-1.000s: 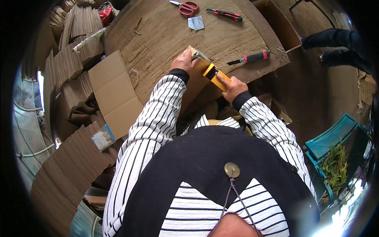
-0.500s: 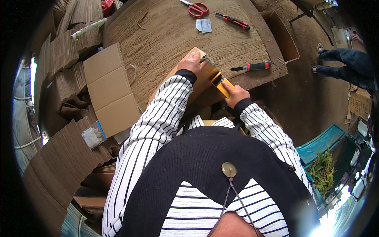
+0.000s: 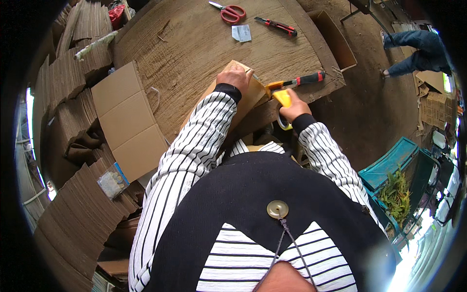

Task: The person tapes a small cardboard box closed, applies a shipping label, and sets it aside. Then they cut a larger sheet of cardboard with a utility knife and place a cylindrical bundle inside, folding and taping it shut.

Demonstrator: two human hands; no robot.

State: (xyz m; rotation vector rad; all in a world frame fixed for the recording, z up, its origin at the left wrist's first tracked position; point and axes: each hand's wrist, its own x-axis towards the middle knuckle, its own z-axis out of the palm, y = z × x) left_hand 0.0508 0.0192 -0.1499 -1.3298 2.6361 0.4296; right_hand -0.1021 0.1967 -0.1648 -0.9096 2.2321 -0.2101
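Observation:
My left hand (image 3: 235,79) grips the top edge of a brown cardboard box (image 3: 251,97), which stands at the near edge of the wooden table. In my right hand (image 3: 296,108) is a yellow tape dispenser (image 3: 282,97), its front end close to the box's right side. Part of the tape roll shows below that hand. Whether tape still runs from the dispenser to the box I cannot tell. Just past the dispenser lies a knife with a black and red handle (image 3: 311,78).
On the wooden table (image 3: 194,48) lie red-handled scissors (image 3: 232,13), a box cutter (image 3: 277,26) and a small paper label (image 3: 241,33). Flattened cardboard (image 3: 127,117) and stacked sheets crowd the left. An open carton (image 3: 335,41) stands beyond the right edge; another person's legs (image 3: 413,53) are farther right.
My right hand has turned the dispenser and shifted slightly right, away from the box, so the tape roll now shows. My left hand stays on the box. The person at right has changed stance.

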